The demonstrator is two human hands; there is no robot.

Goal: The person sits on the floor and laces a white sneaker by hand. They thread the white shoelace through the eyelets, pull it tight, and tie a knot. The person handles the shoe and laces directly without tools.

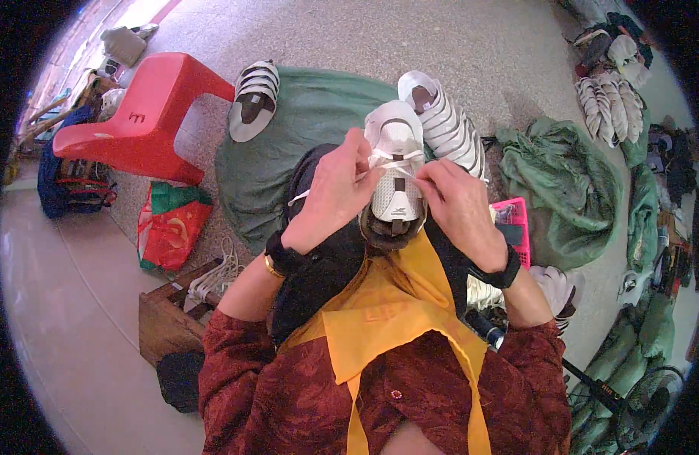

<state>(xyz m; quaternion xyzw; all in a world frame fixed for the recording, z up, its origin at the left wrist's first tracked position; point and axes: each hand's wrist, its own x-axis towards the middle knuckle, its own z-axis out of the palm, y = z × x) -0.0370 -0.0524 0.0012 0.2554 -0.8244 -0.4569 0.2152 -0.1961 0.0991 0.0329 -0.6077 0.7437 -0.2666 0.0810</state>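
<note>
White mesh shoe (392,126) with a brown-lined collar sits at centre frame, above the lap, toe to the top of the frame, opening toward the person. Thin white lace (398,164) crosses over its front.

Left hand (340,186), left of the shoe: grip closed, thumb and fingers pinching the lace; a loose end hangs out left of the hand. Right hand (459,205), right of the shoe: grip closed, fingertips pinching the lace at the shoe's right edge. Dark bands on both wrists.

Yellow cloth apron (387,326) over a dark red patterned top, lower centre. Spread green cloth (319,95) on the floor, upper centre. Overlapping row of white shoes (449,125) just right of the shoe in hand; smaller nested stack of white shoes (257,98) at the cloth's upper left. Red plastic chair (163,98), upper left; red-and-green bag (173,227) below it. Brown wooden stool (163,326), lower left, bundle of white laces (222,277) on it. Bright pink plastic basket (526,235) right of the right hand; crumpled green sack (565,197) beyond, right of frame.
</note>
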